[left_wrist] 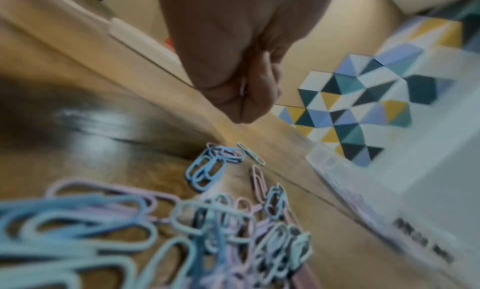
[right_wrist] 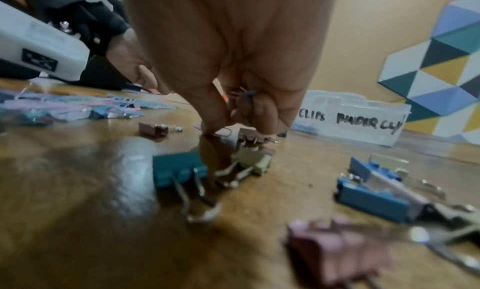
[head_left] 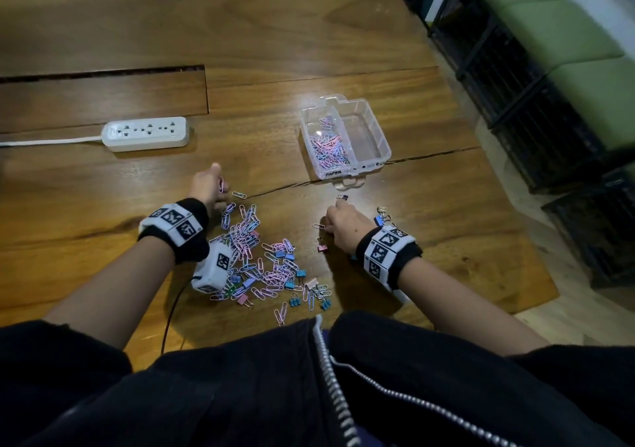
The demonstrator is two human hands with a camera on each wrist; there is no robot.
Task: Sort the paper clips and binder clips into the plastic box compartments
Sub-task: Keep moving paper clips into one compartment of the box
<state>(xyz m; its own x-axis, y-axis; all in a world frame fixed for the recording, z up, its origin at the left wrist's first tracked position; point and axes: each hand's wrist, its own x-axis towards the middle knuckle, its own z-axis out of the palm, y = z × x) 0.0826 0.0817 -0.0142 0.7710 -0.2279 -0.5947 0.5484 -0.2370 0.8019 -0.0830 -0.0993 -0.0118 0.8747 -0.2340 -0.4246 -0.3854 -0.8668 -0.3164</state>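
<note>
The clear plastic box (head_left: 374, 127) stands on the wooden table; its left compartment holds paper clips (head_left: 328, 147) and its right one looks empty. Its front wall (right_wrist: 350, 119) is labelled by hand. A mixed pile of pastel paper clips and binder clips (head_left: 261, 257) lies between my hands. My left hand (head_left: 209, 185) is curled at the pile's far end and pinches pink paper clips (head_left: 221, 184), which are tucked in the fist (left_wrist: 244, 88). My right hand (head_left: 343, 223) is curled round small binder clips (right_wrist: 244, 94), its fingertips (right_wrist: 215, 127) down on the table. Loose binder clips (right_wrist: 179, 170) lie under that wrist.
A white power strip (head_left: 147, 133) with its cord lies at the left, behind a long slot in the table (head_left: 103, 72). The table's curved edge (head_left: 498, 171) runs along the right, with black crates (head_left: 515, 85) beyond it. A purple binder clip (head_left: 342, 197) lies just past my right hand.
</note>
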